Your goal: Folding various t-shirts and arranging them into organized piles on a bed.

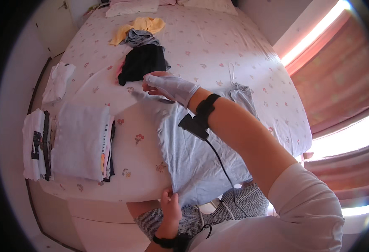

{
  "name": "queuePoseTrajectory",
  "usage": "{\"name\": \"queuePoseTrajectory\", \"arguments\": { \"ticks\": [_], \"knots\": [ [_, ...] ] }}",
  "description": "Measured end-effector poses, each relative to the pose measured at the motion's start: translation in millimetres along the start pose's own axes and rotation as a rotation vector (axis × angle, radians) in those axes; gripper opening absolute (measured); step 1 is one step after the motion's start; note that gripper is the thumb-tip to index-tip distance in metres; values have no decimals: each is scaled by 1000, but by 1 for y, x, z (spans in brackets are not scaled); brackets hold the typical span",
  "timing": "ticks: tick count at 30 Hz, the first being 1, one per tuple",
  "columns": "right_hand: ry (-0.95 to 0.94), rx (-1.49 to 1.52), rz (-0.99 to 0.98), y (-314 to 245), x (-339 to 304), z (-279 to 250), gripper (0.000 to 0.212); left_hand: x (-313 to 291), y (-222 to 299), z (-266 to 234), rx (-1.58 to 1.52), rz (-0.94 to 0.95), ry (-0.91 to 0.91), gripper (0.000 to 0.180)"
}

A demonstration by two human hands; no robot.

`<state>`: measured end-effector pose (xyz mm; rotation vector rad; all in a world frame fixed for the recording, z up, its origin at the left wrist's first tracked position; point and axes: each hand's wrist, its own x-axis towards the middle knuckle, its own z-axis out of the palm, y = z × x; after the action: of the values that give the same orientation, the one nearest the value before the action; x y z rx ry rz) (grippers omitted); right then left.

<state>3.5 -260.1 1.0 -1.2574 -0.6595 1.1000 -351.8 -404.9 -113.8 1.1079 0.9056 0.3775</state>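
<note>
A light grey garment (197,147) is spread over the near edge of the bed; its exact kind is hard to make out. At its near left corner my left hand (170,206) is closed, pinching the hem. My right hand (167,87), in a pale fingerless covering, reaches across to the far left end of the garment. Its fingers are curled together around the cloth there, though the grip is partly hidden. Just beyond that hand lies a folded black garment (144,64). A greyer bunched part (242,95) with a white cord lies to the right, beside my forearm.
On the left stand folded clothes: a broad pale stack (80,143), a narrower stack (34,145) and a white bundle (58,82). Crumpled grey (141,38) and yellow clothes (148,24) lie farther back on the floral bedsheet (205,54). Pink curtains (340,75) hang at right.
</note>
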Motion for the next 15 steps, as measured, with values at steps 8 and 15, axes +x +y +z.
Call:
{"name": "queuePoseTrajectory", "arguments": {
  "ticks": [8,15],
  "knots": [
    [146,-836,-67,59,-79,-32,69,-7,14,-38,745,-14,-232,30],
    [-50,-1431,-391,138,-141,33,82,185,115,-5,827,646,460,60]
  ]
}}
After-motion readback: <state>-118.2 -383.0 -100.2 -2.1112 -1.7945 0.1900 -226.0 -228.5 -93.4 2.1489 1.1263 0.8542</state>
